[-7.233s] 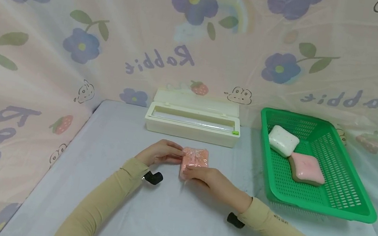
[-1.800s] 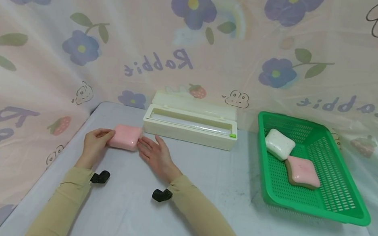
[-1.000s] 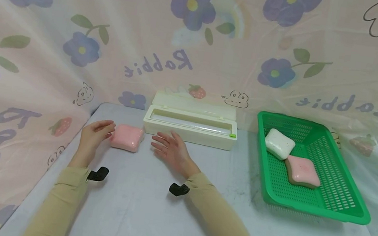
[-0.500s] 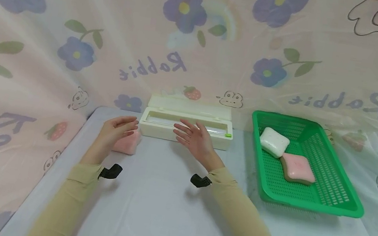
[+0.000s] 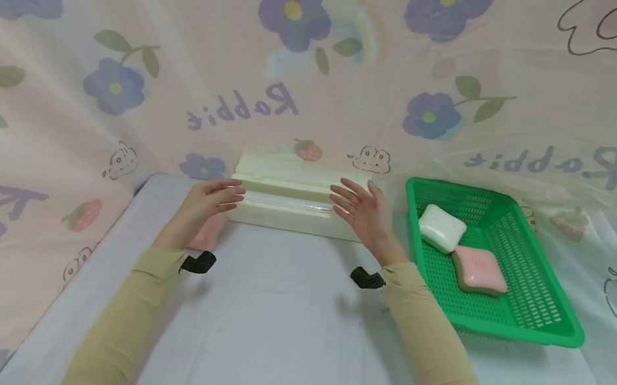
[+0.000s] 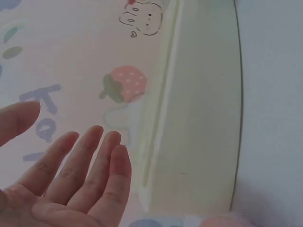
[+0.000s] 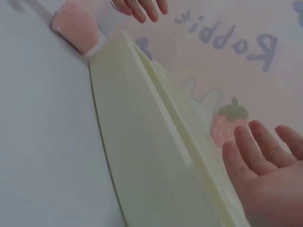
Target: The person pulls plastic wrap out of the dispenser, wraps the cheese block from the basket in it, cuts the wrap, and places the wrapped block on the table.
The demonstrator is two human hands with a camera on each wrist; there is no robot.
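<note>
A green basket [image 5: 503,329] stands toward the right edge of the worktop [image 5: 277,321], with a white block [image 5: 442,228] and a second pink block [image 5: 480,269] lying corner to corner inside it. A long cream box [image 5: 292,219] sits along the back edge, its lid [image 5: 288,170] raised behind it in front of the printed cloth [image 5: 185,54]. The pink block [image 5: 208,233] rests near the back left corner, just in front of the box's left end, partly covered by the left hand [image 5: 200,208]. The right hand [image 5: 368,218] hides the box's right end.

Both hands hold nothing; the fingers are extended, slightly bent and loosely parted. The left-wrist view shows the left hand apart from the box; whether the right touches it I cannot tell.

Just under two seconds ago the left hand gripped the pink block at its side; it has since let go, and both hands have moved rightward to the box's ends. The basket's contents are unchanged.

The box has smooth, flat, plain walls, with glossy film [image 5: 286,202] along its slot. The blocks are pillow-shaped; the white one is speckled. The basket's walls are perforated plastic.
</note>
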